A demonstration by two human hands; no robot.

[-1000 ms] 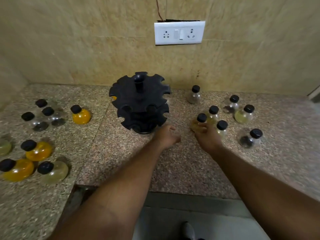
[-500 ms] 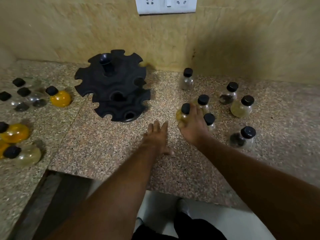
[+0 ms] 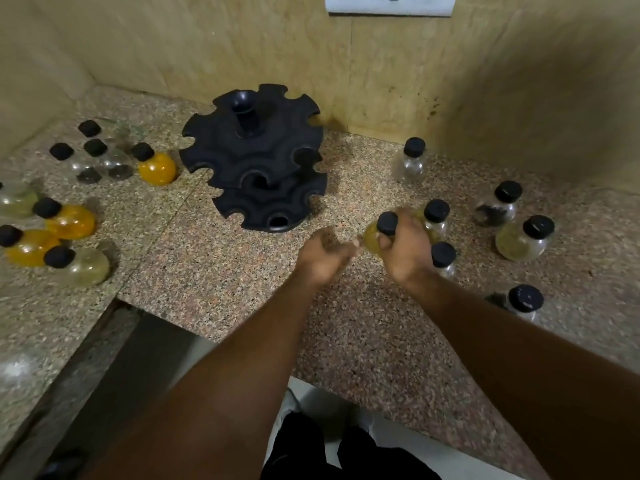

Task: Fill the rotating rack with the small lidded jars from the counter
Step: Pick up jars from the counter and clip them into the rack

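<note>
The rotating rack [image 3: 254,171] stands black and unfilled at upper centre of the frame, every notch bare. Your right hand [image 3: 405,251] is wrapped around a yellowish jar [image 3: 375,237] just right of centre, its black cap [image 3: 387,223] poking out above the fingers. Your left hand [image 3: 323,254] sits beside it, loosely cupped and holding nothing. Carry the jar upright and slide its neck into a front notch, steadying the rack with the free hand. Motion blur hides the fingertips; the jars at the left edge [image 3: 15,199] are cut off.

The speckled granite counter [image 3: 221,282] carries the black rack [image 3: 254,159] and scattered black-lidded jars [image 3: 523,239].
</note>
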